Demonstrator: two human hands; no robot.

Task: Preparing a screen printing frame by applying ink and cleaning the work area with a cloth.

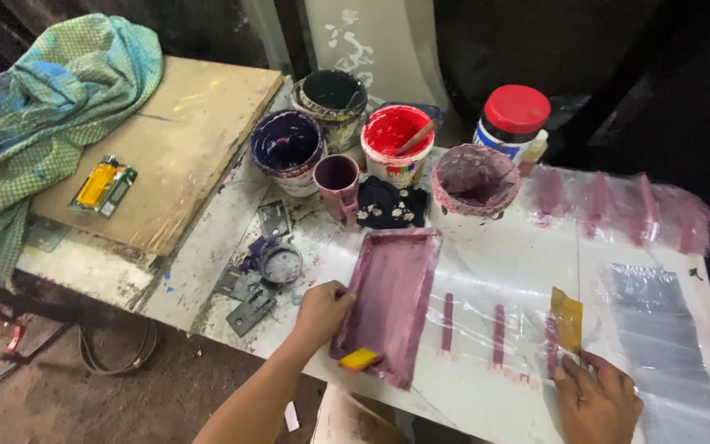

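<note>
The near edge of the white table [486, 395] runs just under both forearms, and the floor [84, 395] below it lies open to the left. On the tabletop the free room is narrow: a clear plastic sheet [659, 312] covers the right half, and pots crowd the back.

The left hand [322, 311] rests on the left rim of a flat purple-stained tray [392, 296], fingers curled together over its edge. A small yellow piece [360, 359] lies at the tray's near corner, just beside that hand. The right hand [597, 399] pinches the lower end of a yellow scraper card [567, 321], fingers closed on it, its blade standing on the sheet beside short purple strokes [499, 333].

Left of the tray sit grey metal brackets [248, 300] and a small round lid [281, 263]. Farther back stand a mauve mug [338, 185], a dark purple pot [288, 148], a red paint tub [394, 144] with a stick in it, a pink-smeared bucket [474, 185], a black pot [332, 94] and a red-lidded jar [513, 119]. A wooden board [182, 140] with a green checked cloth [34, 107] fills the far left; the room behind is dark.
</note>
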